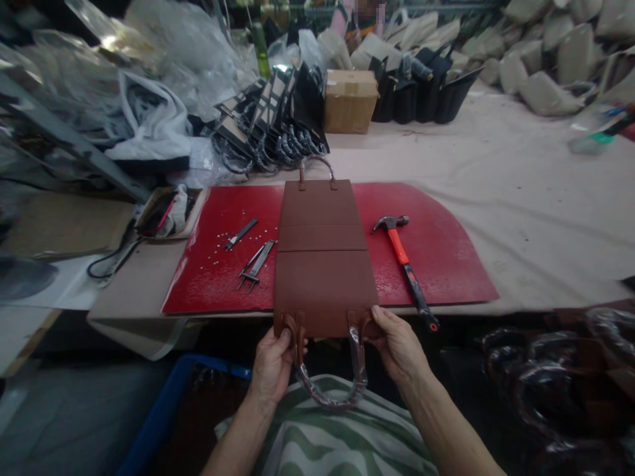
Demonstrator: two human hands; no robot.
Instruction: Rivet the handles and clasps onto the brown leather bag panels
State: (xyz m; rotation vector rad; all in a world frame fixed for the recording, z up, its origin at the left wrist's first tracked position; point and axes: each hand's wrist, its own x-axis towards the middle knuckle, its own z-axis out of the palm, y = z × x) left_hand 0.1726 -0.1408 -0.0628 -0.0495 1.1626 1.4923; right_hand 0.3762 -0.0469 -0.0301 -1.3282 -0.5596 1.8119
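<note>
A flat brown bag panel [325, 277] lies over the red mat [431, 258], its near end sticking out past the table edge. At that end hangs a plastic-wrapped handle [330, 398]; another wrapped handle [317, 158] stands at the far end. My left hand [275, 360] pinches the near left corner, thumb on top. My right hand [394, 340] pinches the near right corner in the same way. To the right lies a claw hammer [401, 254] with an orange and black grip. On the left rest a metal punch [241, 234] and a pair of dividers [258, 264].
Tiny white bits [217, 252] are scattered on the mat's left. Behind stand a cardboard box [350, 102], black bags [421, 86] and black panels with wrapped handles [278, 122]. A tray [169, 211] sits left. Below are a blue bin [163, 396] and brown wrapped-handle pieces [555, 377].
</note>
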